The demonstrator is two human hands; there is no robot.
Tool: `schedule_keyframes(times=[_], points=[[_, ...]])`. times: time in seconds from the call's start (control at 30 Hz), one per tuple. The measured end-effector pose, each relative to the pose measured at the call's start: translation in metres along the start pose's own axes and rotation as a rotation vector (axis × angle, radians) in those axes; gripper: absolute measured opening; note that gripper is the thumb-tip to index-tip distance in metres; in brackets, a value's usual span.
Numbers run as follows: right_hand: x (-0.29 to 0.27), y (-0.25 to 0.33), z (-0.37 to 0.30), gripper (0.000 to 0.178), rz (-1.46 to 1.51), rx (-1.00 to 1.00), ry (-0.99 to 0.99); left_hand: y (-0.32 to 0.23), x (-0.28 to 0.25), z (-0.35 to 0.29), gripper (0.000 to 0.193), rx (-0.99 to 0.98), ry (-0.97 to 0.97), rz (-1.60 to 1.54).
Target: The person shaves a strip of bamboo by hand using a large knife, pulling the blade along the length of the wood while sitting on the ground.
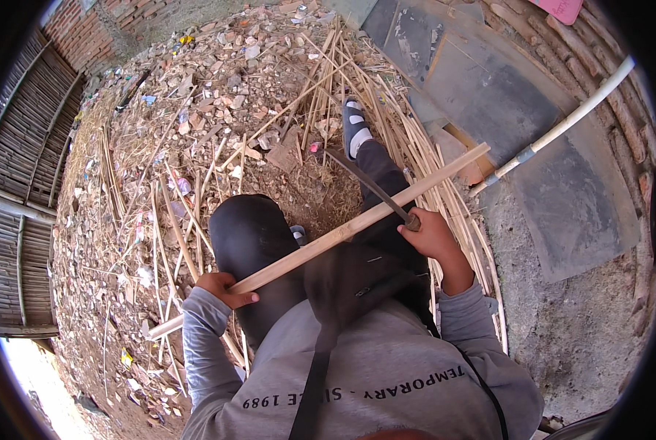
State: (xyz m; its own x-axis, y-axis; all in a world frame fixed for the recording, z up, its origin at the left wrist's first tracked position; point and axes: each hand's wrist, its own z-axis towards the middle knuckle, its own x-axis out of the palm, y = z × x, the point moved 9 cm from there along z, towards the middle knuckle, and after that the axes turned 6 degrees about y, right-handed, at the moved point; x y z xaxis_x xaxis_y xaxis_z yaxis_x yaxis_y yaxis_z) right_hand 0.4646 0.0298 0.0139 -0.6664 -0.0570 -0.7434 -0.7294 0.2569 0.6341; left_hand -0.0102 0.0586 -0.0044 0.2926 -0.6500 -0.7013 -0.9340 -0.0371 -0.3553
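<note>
At centre frame, I see a long pale bamboo strip (pixel 357 226) running from about eight o'clock to two o'clock across the seated person's lap. My view shows the left hand (pixel 225 287) wrapped around the strip near its lower end, at seven o'clock of centre, fingers closed on it. The right hand (pixel 432 235), at three o'clock of centre, is clenched on the handle of a dark curved blade (pixel 372 187), whose edge lies against the strip and points toward eleven o'clock. A heap of split bamboo slivers (pixel 386 110) lies at twelve o'clock beside a sandalled foot (pixel 355 126). A white pipe (pixel 562 126) crosses at two o'clock.
</note>
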Motion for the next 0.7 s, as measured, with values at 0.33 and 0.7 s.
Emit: schedule_keyframes(times=[0.33, 0.7], points=[[-0.001, -0.001, -0.002, 0.032, -0.002, -0.027, 0.033, -0.004, -0.003, -0.001, 0.067, 0.006, -0.022, 0.013], [0.025, 0.013, -0.013, 0.031, -0.065, -0.061, 0.201, 0.002, 0.000, 0.004, 0.068, -0.018, 0.036, 0.047]])
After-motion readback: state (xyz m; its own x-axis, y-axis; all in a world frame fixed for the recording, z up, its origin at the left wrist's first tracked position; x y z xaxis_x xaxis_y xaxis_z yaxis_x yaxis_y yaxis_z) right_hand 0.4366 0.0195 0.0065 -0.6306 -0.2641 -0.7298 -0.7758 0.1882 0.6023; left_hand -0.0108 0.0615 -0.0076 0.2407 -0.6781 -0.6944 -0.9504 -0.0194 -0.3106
